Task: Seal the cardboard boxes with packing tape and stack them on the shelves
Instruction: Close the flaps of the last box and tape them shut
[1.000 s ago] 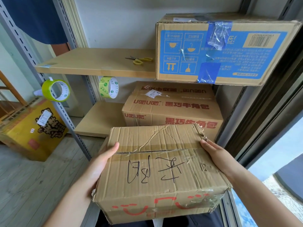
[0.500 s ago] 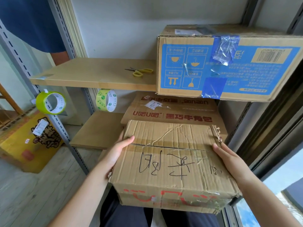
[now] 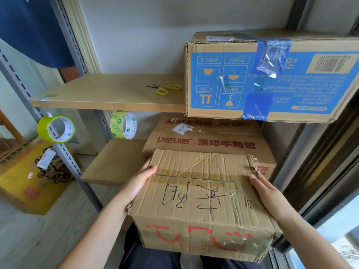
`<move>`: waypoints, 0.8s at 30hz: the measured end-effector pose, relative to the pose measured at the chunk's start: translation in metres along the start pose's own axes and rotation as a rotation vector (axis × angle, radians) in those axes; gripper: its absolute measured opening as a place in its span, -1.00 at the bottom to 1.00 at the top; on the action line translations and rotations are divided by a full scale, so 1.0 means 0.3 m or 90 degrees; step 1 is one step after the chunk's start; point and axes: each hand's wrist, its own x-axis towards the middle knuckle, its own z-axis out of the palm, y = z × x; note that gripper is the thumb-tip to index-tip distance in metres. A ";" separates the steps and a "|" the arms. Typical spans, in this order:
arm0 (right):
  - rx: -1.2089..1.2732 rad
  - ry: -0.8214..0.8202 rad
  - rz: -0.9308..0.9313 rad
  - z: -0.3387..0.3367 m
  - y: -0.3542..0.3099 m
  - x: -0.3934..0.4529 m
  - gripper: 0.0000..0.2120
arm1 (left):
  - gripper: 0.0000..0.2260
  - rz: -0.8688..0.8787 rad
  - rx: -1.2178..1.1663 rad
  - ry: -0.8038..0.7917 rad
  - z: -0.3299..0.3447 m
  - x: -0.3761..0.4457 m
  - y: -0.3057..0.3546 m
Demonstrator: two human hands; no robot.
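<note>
You hold the worn cardboard box between both hands, in front of the shelving and just nearer you than the red-lettered box. Your left hand lies flat against the box's left side, fingers straight and together, thumb up at the top edge near the flap seam. Your right hand presses the right side the same way, fingers extended along the top edge, palm on the cardboard. Neither hand curls round anything; the box is clamped between two flat palms.

Box top faces you: black handwritten characters, clear tape over the seam, a torn far-right corner. Red markings run along its near face.

Landmark, the upper shelf board:
- yellow-handled scissors lie on it, towards its right end
- a blue-printed box sits at its right end, patched with blue tape, overhanging the front edge
- below it, the red-lettered box rests on the lower shelf board; your held box overlaps its front in view, contact cannot be told
- under its front edge hangs a roll of packing tape
- a second tape roll hangs on the grey upright, below its left end
- a yellow box stands on the floor, well below and left of it
</note>
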 end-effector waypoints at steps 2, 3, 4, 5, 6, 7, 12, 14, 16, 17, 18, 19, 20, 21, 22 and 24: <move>-0.067 0.027 -0.026 -0.003 0.003 0.015 -0.39 | -0.53 0.010 0.036 0.010 0.010 -0.006 0.011; -0.090 0.029 -0.035 -0.004 -0.002 0.018 -0.41 | -0.54 0.010 0.045 0.018 0.014 -0.007 0.020; -0.117 0.031 -0.047 -0.005 -0.011 0.019 -0.43 | -0.54 0.010 0.055 0.020 0.017 -0.006 0.026; -0.154 0.028 -0.055 -0.008 -0.018 0.022 -0.46 | -0.55 0.012 0.073 0.017 0.022 -0.005 0.033; -0.196 0.024 -0.061 -0.011 -0.021 0.027 -0.49 | -0.55 0.021 0.088 0.006 0.019 -0.011 0.028; -0.240 0.020 -0.069 -0.011 -0.026 0.030 -0.52 | -0.56 0.032 0.096 -0.003 0.014 -0.018 0.017; -0.312 0.020 -0.106 0.012 -0.030 0.014 -0.56 | -0.57 0.041 0.060 0.049 0.019 -0.042 -0.001; -0.265 0.012 -0.100 0.027 -0.025 -0.001 -0.53 | -0.54 0.049 0.033 0.045 0.019 -0.048 0.008; -0.220 0.017 -0.111 0.041 -0.027 -0.013 -0.52 | -0.54 0.071 0.026 0.045 0.005 -0.053 0.011; -0.199 0.022 -0.122 0.047 -0.029 -0.019 -0.53 | -0.55 0.085 0.029 0.053 -0.004 -0.057 0.009; -0.174 0.025 -0.136 0.053 -0.031 -0.025 -0.55 | -0.56 0.099 0.028 0.062 -0.012 -0.064 0.008; -0.152 0.025 -0.150 0.057 -0.032 -0.032 -0.56 | -0.56 0.111 0.024 0.068 -0.019 -0.072 0.005; -0.139 0.028 -0.164 0.061 -0.029 -0.036 -0.57 | -0.57 0.121 0.017 0.074 -0.027 -0.079 0.003; -0.131 0.035 -0.177 0.062 -0.027 -0.035 -0.58 | -0.57 0.134 0.009 0.082 -0.034 -0.084 0.003; -0.126 0.046 -0.188 0.064 -0.024 -0.032 -0.58 | -0.57 0.150 0.001 0.089 -0.041 -0.084 0.007; -0.124 0.059 -0.206 0.065 -0.024 -0.020 -0.57 | -0.58 0.170 -0.002 0.092 -0.049 -0.068 0.019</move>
